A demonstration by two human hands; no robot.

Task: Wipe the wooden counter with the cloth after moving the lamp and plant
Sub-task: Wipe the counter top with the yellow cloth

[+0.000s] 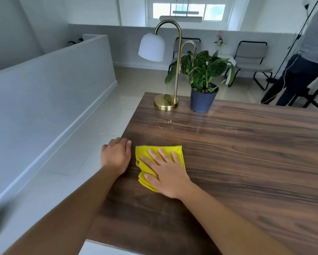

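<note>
Here the right hand (pixel 166 176) lies flat on a folded yellow cloth (pixel 160 162), fingers (pixel 154 155) spread wide and pressing down, not gripping; the cloth sits on the wooden worktop (pixel 246 162) near its left edge. Left hand (pixel 116 155) rests just beside the cloth at that left edge, palm down, fingers curled loosely over the worktop, holding nothing. Both forearms bare, coming in from the bottom of the view. At the far left corner of the worktop stands a brass lamp (pixel 166 102) with a round base, arched stem and white shade (pixel 151 46) hanging out past the worktop's edge. Just right of it, close but apart, a plant (pixel 203 69) in a dark blue pot (pixel 202 101), upright, leaves overlapping the lamp stem in the view. Between the cloth and those two, a few small wet or shiny specks (pixel 166 123) on the wood. Rest of the worktop to the right is bare wood grain. Beyond: pale tiled floor (pixel 127 80), a low grey partition wall (pixel 49 80) on the left, two black-framed chairs (pixel 250 59) against the far wall, a window (pixel 188 11) high up. At the far right edge another person (pixel 305 57) stands partly cut off, dark trousers, light top, beside a black stand (pixel 298 37) with a thin white cable.
</note>
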